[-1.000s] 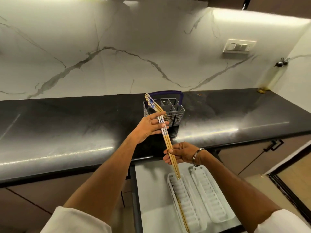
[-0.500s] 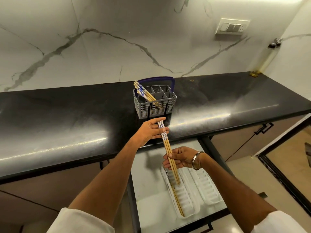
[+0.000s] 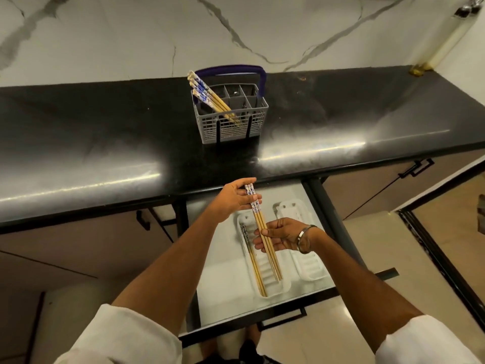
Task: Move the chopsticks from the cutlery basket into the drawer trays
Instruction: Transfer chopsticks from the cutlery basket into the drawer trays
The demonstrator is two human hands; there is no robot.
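Note:
A bundle of wooden chopsticks (image 3: 273,256) with blue-patterned tops slants over the left white tray (image 3: 283,286) in the open drawer. My left hand (image 3: 236,199) pinches the bundle near its patterned top. My right hand (image 3: 280,236) grips it around the middle. One or two chopsticks (image 3: 256,269) lie lengthwise in the left tray. The right tray (image 3: 309,269) holds nothing I can see. Several more chopsticks (image 3: 207,97) lean in the grey cutlery basket (image 3: 233,130) with a purple handle on the black counter.
The open drawer (image 3: 223,285) sticks out below the black counter (image 3: 105,143), its dark front rail and handle near my feet. A marble wall backs the counter. Cabinet doors with black handles sit to either side.
Both hands have lowered the bundle from in front of the basket down over the left tray, and the bundle now lies flatter. The view has tilted downward.

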